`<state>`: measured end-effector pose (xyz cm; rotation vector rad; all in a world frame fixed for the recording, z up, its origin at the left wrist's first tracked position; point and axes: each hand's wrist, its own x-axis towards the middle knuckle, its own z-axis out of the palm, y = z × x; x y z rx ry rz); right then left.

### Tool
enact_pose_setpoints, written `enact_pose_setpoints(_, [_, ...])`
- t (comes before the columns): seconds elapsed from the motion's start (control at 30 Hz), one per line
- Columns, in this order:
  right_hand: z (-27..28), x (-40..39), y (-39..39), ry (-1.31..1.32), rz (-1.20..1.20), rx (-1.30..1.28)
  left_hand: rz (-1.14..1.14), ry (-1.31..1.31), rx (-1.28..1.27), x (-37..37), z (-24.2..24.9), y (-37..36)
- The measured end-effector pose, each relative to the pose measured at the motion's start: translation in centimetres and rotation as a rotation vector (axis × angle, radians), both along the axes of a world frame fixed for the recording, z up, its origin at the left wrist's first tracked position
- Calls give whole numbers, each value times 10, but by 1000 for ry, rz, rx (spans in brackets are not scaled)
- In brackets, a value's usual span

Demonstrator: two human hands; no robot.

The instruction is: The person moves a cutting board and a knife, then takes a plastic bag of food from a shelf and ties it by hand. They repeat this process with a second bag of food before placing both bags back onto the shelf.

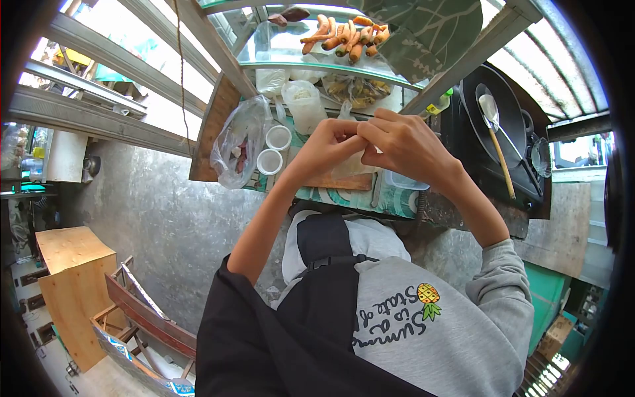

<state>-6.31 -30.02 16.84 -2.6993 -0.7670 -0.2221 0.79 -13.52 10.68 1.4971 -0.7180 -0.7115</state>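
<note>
My left hand and my right hand meet over the table, fingers bent and pinched close together. A clear plastic bag hangs just beneath them, its upper part hidden by the fingers. Below it lies a wooden cutting board, with a knife at its right end. Left of my hands stand a translucent plastic tub and two small white cups. Farther left is an open plastic bag with reddish pieces inside. A clear container sits under my right wrist.
Carrots lie on the glass shelf above the table. Bagged yellowish food is behind my hands. At right, a black wok with a wooden-handled ladle rests on the stove. A wooden bench stands at lower left.
</note>
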Motion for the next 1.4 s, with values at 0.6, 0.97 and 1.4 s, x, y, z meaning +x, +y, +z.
enact_pose_setpoints(0.6, [11, -1, 4, 45, -49, 22, -251, -147, 188, -96, -19, 141])
enact_pose_setpoints(0.97, [16, -9, -5, 17, -118, 56, -791, -640, -581, -160, 136, 299])
enact_pose_setpoints(1.4, [15, -19, 4, -58, -164, 174, -272, -703, -396, -117, 106, 267])
